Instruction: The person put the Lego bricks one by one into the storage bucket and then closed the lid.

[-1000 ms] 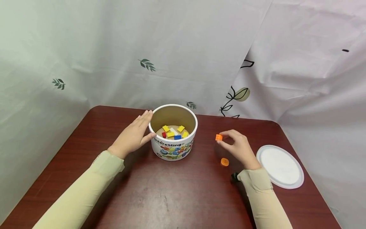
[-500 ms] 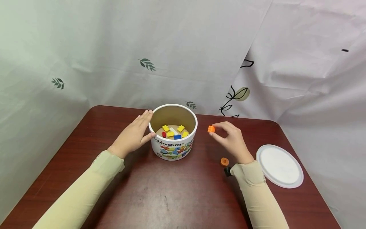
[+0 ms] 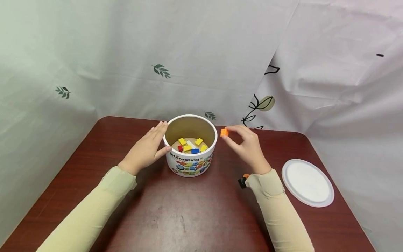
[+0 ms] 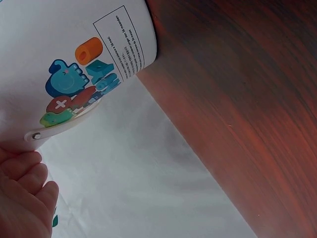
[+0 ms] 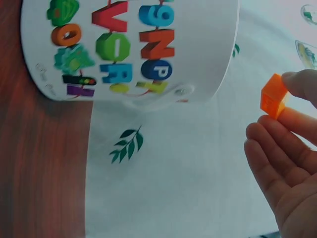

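Note:
A white round tub point(image 3: 190, 164) printed with colourful letters stands on the table, with several yellow, red, blue and white building bricks point(image 3: 188, 148) on its floor. My left hand point(image 3: 143, 151) rests against its left side, fingers extended at the rim and thumb near the front edge. In the left wrist view, those fingertips point(image 4: 37, 171) lie against the tub's wall. Just right of the rim, my right hand point(image 3: 247, 148) pinches an orange building brick point(image 3: 224, 132) between thumb and fingers. The right wrist view shows this brick point(image 5: 273, 94) raised beside the tub.
A small rounded orange piece point(image 3: 246, 175) lies on the table, partly hidden behind the right wrist and its black wrist device point(image 3: 242, 182). To the right is a white round lid point(image 3: 308, 183). A pale leaf-printed curtain point(image 3: 201, 63) hangs behind the dark red table point(image 3: 182, 213).
Holding the orange brick, my right hand has moved left and farther back, up to the tub's right rim. Its wrist now partly covers the loose orange piece. The left hand stays put.

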A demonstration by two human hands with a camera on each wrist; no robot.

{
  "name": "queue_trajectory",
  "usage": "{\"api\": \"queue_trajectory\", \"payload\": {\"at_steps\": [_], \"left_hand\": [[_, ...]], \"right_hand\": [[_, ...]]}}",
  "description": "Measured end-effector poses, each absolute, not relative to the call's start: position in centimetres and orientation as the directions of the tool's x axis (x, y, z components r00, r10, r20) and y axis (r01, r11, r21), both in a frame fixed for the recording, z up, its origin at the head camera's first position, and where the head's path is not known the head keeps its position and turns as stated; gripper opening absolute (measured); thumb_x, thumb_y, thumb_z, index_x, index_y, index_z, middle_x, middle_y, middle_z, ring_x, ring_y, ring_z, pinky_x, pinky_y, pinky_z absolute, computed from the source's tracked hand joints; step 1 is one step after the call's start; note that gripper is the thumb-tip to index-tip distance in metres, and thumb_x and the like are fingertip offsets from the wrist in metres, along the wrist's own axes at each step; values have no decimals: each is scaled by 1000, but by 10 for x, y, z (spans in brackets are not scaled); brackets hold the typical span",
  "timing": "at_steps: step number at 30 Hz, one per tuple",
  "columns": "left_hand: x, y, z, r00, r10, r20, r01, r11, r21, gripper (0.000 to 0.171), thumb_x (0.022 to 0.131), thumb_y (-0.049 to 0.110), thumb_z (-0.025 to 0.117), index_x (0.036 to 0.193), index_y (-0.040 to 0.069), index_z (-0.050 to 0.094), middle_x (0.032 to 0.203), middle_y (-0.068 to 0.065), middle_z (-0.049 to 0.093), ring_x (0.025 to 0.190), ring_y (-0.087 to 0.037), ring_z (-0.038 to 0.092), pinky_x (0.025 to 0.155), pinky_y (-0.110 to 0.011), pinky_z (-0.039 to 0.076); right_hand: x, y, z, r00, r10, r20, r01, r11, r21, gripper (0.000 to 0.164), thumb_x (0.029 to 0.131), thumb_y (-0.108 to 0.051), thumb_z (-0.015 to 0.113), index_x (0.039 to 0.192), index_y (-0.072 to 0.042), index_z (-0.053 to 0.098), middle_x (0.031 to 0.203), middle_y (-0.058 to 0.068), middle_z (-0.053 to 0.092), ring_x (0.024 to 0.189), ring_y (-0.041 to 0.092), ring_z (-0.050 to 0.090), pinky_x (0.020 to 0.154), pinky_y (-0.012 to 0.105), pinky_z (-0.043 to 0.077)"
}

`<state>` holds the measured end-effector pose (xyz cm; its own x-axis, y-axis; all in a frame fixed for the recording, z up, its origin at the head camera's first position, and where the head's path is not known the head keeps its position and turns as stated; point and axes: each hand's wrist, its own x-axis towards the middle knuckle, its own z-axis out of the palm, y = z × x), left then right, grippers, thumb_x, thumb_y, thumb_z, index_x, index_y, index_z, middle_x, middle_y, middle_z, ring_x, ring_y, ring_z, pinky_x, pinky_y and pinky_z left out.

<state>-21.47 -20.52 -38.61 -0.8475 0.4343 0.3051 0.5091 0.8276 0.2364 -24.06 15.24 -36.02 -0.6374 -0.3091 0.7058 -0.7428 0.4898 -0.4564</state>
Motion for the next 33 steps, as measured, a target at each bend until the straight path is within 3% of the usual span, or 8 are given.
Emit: {"api": "queue_trajectory", "payload": {"at_steps": [16,26,33], "left_hand": [[-215,-205,-386,-847,435,306,509,830,228,84,99,41,63,157,-8,25,163,-23,27,154,-35,19,125,-48,16],[-215,-205,-387,-844,437,311,513,828,228,84,99,40,64,156,-8,25,163,-23,26,154,-35,19,125,-48,17],[-216,-206,-388,-843,438,312,513,828,225,85,99,41,64,157,-8,25,163,-23,27,153,-36,20,126,-47,16]], "right_hand": [[-255,122,-350,-625,-423,656,-770,472,-429,30,89,-13,77,116,-1,74,111,10,73,106,23,66,95,40,55],[-262,111,-353,-609,-510,607,-788,478,-388,29,90,-8,74,117,3,72,114,14,70,103,24,64,85,37,56],[-264,112,-355,-631,-491,601,-767,513,-385,27,92,-9,73,116,2,72,116,16,70,111,29,63,97,42,53]]}}
